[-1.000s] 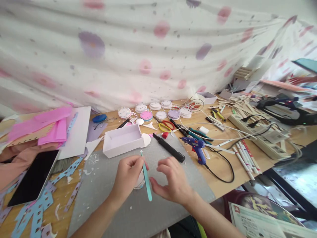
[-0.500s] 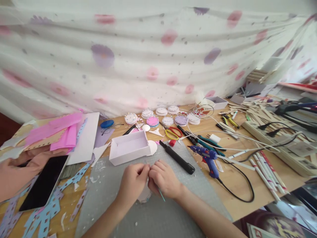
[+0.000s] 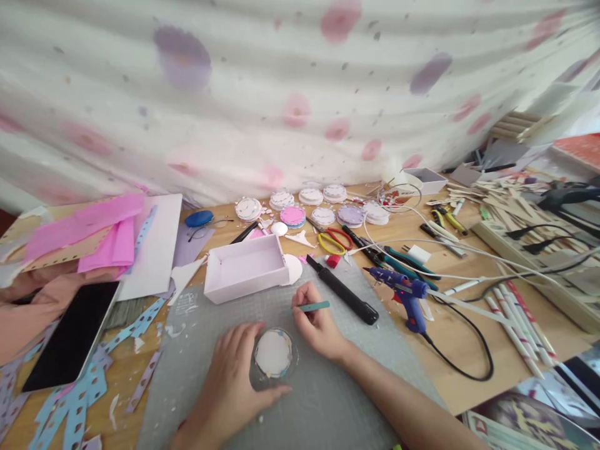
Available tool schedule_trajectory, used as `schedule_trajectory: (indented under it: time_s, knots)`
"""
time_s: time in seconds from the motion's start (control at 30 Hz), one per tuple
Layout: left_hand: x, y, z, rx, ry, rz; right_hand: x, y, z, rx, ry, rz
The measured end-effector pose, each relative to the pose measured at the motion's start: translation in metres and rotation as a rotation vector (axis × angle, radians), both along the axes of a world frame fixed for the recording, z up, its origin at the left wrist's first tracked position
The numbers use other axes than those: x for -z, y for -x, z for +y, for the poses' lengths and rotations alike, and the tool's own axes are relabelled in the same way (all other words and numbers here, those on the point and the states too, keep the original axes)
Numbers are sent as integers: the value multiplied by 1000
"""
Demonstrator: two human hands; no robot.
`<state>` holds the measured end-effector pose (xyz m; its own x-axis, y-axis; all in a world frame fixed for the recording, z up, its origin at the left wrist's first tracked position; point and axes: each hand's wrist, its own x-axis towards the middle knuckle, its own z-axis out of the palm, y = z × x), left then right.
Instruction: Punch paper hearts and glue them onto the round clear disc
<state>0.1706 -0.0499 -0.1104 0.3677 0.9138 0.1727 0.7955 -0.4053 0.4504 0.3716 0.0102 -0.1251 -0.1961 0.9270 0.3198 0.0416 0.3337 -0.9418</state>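
My left hand (image 3: 232, 369) is open, its thumb and fingers spread around the left side of a small round white disc (image 3: 274, 354) with a scalloped, decorated edge. A clear round rim shows about the disc; whether my fingers touch it I cannot tell. To the right of the disc, my right hand (image 3: 317, 325) is closed on a slim teal stick-like tool (image 3: 315, 306), whose tip is hard to make out. Both hands are over a grey cutting mat (image 3: 328, 406). Behind them stand a white open box (image 3: 248, 272) and a black utility knife (image 3: 347, 292).
Several decorated round discs (image 3: 293, 216) line the back. Right of the mat are a blue glue gun (image 3: 403, 294) with its cord, red-and-yellow scissors (image 3: 335, 239), pliers (image 3: 412, 262) and a power strip (image 3: 529, 269). A phone (image 3: 70, 334) and paper strips (image 3: 79, 394) lie left.
My hands were together over the disc and have come apart. My left hand has opened beside it; my right has moved up and right with the teal tool. The view has tilted down.
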Motion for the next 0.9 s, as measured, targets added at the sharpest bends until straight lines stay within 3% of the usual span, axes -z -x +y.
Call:
schedule_trajectory:
  time_s: [0.23, 0.6, 0.9]
  knots:
    - [-7, 11, 35, 163, 65, -43, -2, -5, 0, -105, 115, 49]
    - [-2, 12, 34, 175, 77, -118, -4, -9, 2, -246, 236, 39]
    - [-1, 12, 34, 181, 79, -123, -4, -11, 0, -238, 204, -126]
